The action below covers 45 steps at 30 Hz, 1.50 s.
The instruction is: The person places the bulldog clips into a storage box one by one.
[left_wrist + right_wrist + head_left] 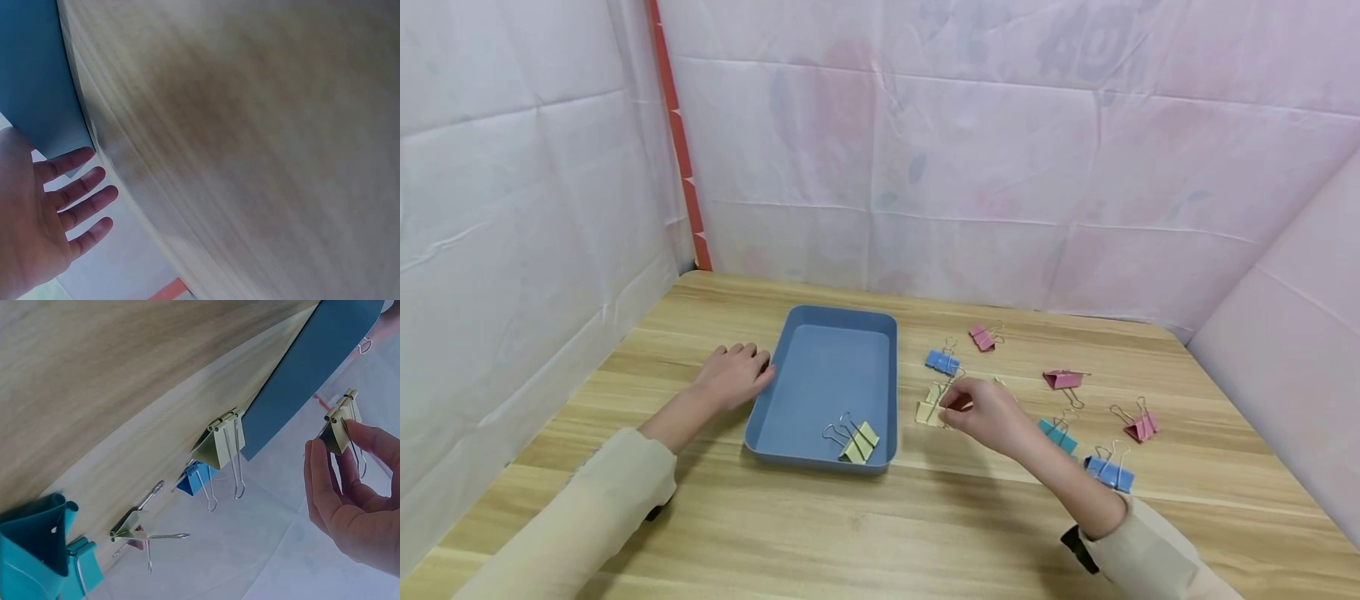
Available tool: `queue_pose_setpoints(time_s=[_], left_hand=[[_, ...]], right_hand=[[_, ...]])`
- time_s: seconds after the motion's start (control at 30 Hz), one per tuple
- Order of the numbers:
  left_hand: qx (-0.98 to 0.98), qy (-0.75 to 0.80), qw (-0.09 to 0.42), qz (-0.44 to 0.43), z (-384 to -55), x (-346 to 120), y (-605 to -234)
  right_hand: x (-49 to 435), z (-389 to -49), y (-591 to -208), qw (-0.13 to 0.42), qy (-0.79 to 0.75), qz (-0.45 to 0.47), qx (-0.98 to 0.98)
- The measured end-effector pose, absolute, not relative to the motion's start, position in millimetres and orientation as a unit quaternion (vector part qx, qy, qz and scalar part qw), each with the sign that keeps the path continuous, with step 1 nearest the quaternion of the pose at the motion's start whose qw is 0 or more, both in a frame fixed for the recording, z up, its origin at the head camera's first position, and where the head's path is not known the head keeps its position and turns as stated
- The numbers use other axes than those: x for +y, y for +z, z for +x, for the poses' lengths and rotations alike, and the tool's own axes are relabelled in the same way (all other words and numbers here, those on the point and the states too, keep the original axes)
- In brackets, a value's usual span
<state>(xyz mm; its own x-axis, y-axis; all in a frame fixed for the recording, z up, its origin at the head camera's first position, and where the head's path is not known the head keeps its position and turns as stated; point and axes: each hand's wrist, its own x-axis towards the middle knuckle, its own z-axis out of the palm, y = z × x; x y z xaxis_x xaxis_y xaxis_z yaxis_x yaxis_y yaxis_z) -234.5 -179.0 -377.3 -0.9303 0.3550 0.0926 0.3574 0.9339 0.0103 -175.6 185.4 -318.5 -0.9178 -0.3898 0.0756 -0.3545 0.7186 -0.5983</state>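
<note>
My right hand [988,412] pinches a pale yellow binder clip [340,422] between thumb and fingers, above the table just right of the blue tray [891,367]. Another yellow binder clip [222,442] sits on the table close by, partly behind the held one in the head view. A third yellow clip [132,526] is mostly hidden behind the hand from above. My left hand [733,379] rests at the tray's left side, fingers extended, thumb at the rim. Inside the tray's near right corner lies a yellow binder clip [859,443].
Around the right hand are a blue clip [943,362], a teal clip [1057,435], another blue clip [1108,473] and several pink clips [1063,380]. Pale patterned cloth [880,150] hangs behind the wooden table [820,533] and along both sides.
</note>
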Motion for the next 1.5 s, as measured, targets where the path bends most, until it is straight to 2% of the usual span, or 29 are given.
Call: queue_pose_setpoints(time_s=[1.5], left_hand=[[-0.982,-0.008,0.046,-0.183,-234,-179,-376]], right_hand=[[152,-189,-321,-0.018,-0.315,-0.237,0.919]])
